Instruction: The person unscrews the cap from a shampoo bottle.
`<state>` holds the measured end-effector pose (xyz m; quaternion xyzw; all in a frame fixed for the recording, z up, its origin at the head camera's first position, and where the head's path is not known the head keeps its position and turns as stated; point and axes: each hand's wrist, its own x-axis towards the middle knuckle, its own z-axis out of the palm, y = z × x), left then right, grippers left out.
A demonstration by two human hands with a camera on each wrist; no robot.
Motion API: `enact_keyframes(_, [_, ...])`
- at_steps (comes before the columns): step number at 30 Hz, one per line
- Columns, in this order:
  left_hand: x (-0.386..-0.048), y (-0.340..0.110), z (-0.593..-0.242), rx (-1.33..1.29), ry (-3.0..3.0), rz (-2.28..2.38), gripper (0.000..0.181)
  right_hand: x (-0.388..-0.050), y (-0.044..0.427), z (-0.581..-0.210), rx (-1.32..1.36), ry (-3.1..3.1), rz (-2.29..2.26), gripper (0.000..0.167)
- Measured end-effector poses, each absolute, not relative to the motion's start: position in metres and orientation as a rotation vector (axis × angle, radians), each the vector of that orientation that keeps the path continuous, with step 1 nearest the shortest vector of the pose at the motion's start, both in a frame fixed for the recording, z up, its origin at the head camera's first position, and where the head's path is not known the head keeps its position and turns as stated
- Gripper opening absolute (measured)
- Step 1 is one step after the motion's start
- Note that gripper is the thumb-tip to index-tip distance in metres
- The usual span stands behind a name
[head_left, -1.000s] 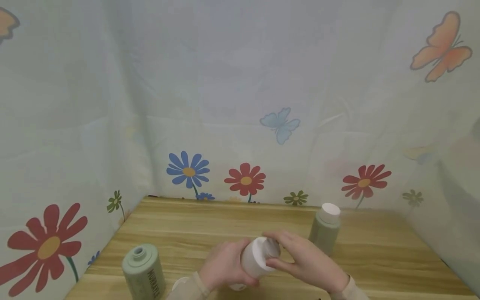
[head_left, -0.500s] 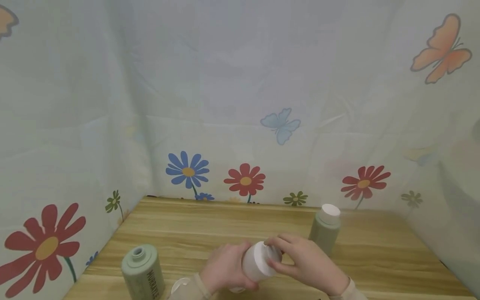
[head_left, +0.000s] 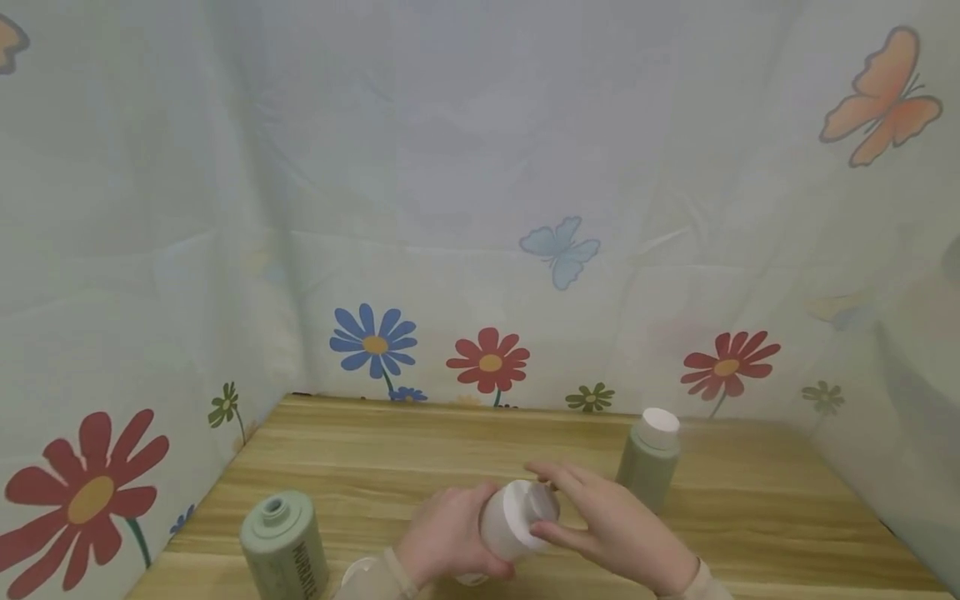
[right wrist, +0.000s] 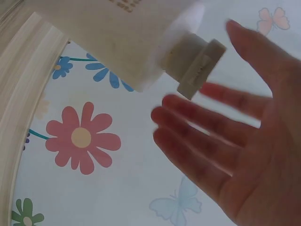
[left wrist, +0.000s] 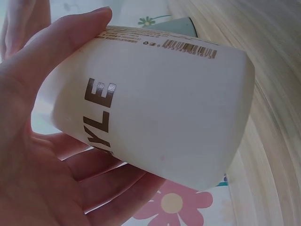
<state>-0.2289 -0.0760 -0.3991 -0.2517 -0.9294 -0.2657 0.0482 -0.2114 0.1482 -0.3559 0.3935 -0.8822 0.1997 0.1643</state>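
In the head view my left hand (head_left: 444, 533) holds a white bottle (head_left: 498, 527), tilted with its top to the right. The left wrist view shows thumb and fingers curled round the bottle (left wrist: 174, 113), with dark lettering ending in "YLE" and a barcode. A white cap (right wrist: 201, 70) sits at the bottle's neck. My right hand (head_left: 615, 529) is around the cap. In the right wrist view the thumb stands apart from it, and the relaxed fingers (right wrist: 200, 141) lie close beside it; whether the index fingertip touches it I cannot tell.
On the wooden table (head_left: 420, 442), a capless green bottle (head_left: 281, 542) stands at left and a green bottle with a white cap (head_left: 660, 427) at right. A white round item (head_left: 357, 573) lies by the left sleeve, and another white piece (head_left: 472, 578) shows below the left hand.
My right fingers and thumb, closer round the cap half a second ago, have spread off it. The bottle has shifted only slightly in my left hand's grip.
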Motion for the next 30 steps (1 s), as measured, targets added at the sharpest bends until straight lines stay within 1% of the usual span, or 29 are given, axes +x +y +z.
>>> enact_keyframes(2, [-0.2279,-0.0761,-0.3994,-0.766,-2.84,-0.819,0.064,-0.2101,0.1468,-0.3564,1.006,-2.592,0.598,0.056])
enact_keyframes(5, [-0.2264,-0.0756,-0.4011,-0.764,-2.852,-0.819,0.063,-0.2094,0.1459,-0.3569,0.931,-2.666,0.619,0.051])
enact_keyframes(8, [-0.2251,-0.075,-0.4026,-0.756,-2.861,-0.809,0.063,-0.2096,0.1454,-0.3574,0.957,-2.681,0.645,0.042])
enact_keyframes(13, [-0.2244,-0.0751,-0.4026,-0.756,-2.87,-0.815,0.064,-0.21,0.1447,-0.3574,1.062,-2.609,0.599,0.033])
enact_keyframes(15, [-0.2248,-0.0755,-0.4019,-0.758,-2.876,-0.827,0.065,-0.2106,0.1456,-0.3578,1.143,-2.52,0.535,0.03])
enact_keyframes(17, [-0.2253,-0.0761,-0.4013,-0.761,-2.878,-0.836,0.065,-0.2115,0.1469,-0.3581,1.231,-2.404,0.462,0.032])
enact_keyframes(20, [-0.2261,-0.0769,-0.4001,-0.765,-2.884,-0.849,0.066,-0.2131,0.1485,-0.3583,1.34,-2.242,0.378,0.044])
enact_keyframes(23, [-0.2272,-0.0777,-0.3984,-0.767,-2.896,-0.873,0.066,-0.2129,0.15,-0.3569,1.379,-2.222,0.383,0.05])
enact_keyframes(26, [-0.2277,-0.0774,-0.3967,-0.767,-2.907,-0.882,0.063,-0.2108,0.1502,-0.3561,1.332,-2.318,0.462,0.051])
enact_keyframes(30, [-0.2282,-0.0761,-0.3957,-0.768,-2.917,-0.88,0.063,-0.2086,0.1483,-0.3565,1.143,-2.469,0.524,0.051])
